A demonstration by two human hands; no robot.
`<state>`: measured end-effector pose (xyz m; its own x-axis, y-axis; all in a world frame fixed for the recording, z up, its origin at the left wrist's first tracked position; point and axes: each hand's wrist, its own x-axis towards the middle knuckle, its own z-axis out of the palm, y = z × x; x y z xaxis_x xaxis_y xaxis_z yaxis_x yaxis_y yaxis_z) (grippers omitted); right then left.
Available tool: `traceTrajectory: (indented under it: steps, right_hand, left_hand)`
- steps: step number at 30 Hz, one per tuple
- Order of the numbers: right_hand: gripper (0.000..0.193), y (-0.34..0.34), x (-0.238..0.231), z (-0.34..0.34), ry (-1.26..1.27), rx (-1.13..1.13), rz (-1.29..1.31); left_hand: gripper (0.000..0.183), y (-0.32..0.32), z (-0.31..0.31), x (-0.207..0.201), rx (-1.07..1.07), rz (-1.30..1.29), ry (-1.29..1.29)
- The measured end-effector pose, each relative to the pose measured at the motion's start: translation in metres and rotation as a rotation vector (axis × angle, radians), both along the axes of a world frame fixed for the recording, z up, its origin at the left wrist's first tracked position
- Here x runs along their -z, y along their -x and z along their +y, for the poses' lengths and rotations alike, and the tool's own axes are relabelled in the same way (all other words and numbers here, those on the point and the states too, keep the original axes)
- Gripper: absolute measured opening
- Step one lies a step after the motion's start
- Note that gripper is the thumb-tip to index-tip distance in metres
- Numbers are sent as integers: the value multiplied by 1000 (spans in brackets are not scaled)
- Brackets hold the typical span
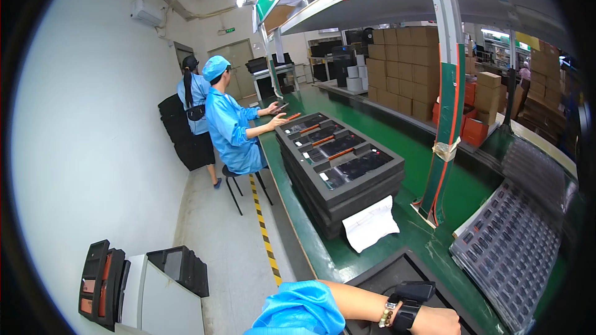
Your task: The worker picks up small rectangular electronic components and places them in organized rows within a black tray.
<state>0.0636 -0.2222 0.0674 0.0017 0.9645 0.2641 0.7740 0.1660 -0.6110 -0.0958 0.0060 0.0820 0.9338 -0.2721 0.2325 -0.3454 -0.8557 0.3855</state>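
My left hand is at the lower edge, with its forearm in a blue sleeve stretching to the right. A beaded bracelet and a black strapped device are on the wrist. The fingers are mostly cut off by the frame, so what they hold, if anything, is hidden. Beneath the forearm lies a black foam tray on the green bench. My right hand is out of view. Beyond the arm is a stack of black foam trays; its top one carries dark display panels with orange strips. A crumpled white paper hangs at its near end.
A clear plastic blister tray with many small pockets lies at right, beyond a green metal post. A co-worker in blue sits at the bench, holding something small; another person stands behind. Cardboard boxes are stacked behind.
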Motion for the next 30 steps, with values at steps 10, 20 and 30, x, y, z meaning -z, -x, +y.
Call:
traceTrajectory:
  steps: [10,20,30]
  right_hand:
    - [79,4,-9,-2,120,4,121]
    - [90,-6,1,5,-118,-45,-18]
    - [69,-4,-19,13,-86,-90,45]
  left_hand:
    - [62,12,-13,-7,-94,75,123]
    - [66,19,-15,-19,-167,50,61]
    - [74,19,-21,-9,-191,111,-81]
